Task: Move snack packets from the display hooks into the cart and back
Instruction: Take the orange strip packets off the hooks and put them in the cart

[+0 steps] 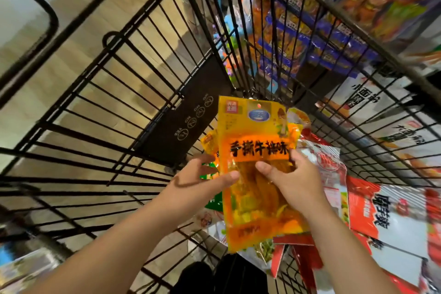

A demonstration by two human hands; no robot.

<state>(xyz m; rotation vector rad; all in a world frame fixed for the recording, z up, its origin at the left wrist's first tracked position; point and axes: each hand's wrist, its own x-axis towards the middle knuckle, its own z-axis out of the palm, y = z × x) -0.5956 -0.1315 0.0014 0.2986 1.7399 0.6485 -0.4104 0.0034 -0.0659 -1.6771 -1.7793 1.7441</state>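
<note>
Yellow-orange plastic snack packet above black wire cart, pinched by left hand and right hand, thumbs in front. Likely placing step; next: lower into cart, loosen both pinches.

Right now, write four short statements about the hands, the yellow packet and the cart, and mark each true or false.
1. The left hand and right hand both hold the yellow packet. True.
2. The cart is black wire. True.
3. The cart is empty. False: red-and-white packets lie in it.
4. The yellow packet hangs on a display hook. False: it is held above the cart.
</note>
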